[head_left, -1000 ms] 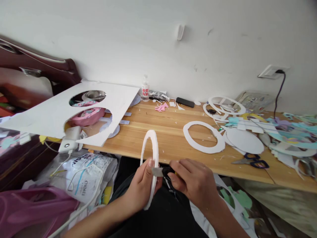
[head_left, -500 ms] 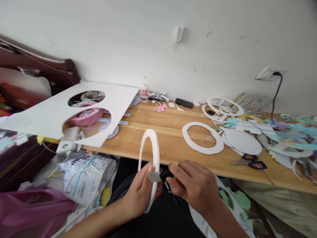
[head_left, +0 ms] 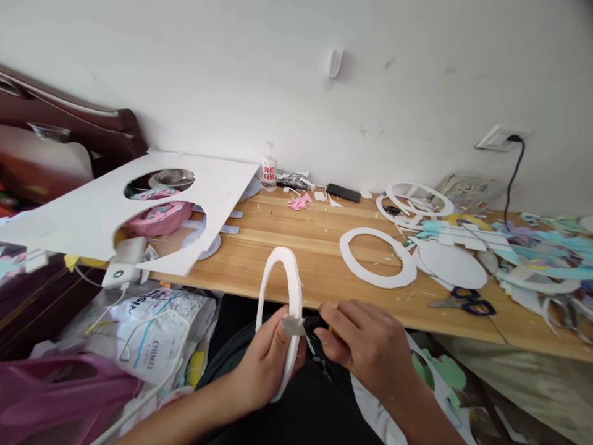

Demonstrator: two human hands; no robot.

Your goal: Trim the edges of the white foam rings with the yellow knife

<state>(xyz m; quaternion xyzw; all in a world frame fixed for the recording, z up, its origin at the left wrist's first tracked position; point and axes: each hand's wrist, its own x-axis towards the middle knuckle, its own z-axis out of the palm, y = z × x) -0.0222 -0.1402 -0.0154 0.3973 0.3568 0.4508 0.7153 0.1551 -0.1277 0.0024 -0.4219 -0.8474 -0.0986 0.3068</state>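
Note:
My left hand [head_left: 263, 364] is closed round the lower part of a white foam ring [head_left: 291, 278], which stands upright on edge above my lap. In my right hand [head_left: 365, 346] is a utility knife [head_left: 315, 324] with a dark body. Its flat blade [head_left: 293, 326] lies across the ring's outer edge, close to my left thumb. My fingers hide most of the knife's handle. Another white ring [head_left: 347, 254] lies flat on the wooden table just beyond my right hand.
A white board with cut-out holes [head_left: 83, 204] overhangs the table's left side. Scissors [head_left: 463, 301] lie near the front edge at right, beside white discs [head_left: 451, 262] and coloured scraps. A bottle [head_left: 269, 168] and a black phone-like object [head_left: 343, 193] are by the wall.
The ring has turned slightly, showing more of its broad edge, and sits a little lower. The knife blade has shifted slightly right and up along the edge. Both hands keep their hold.

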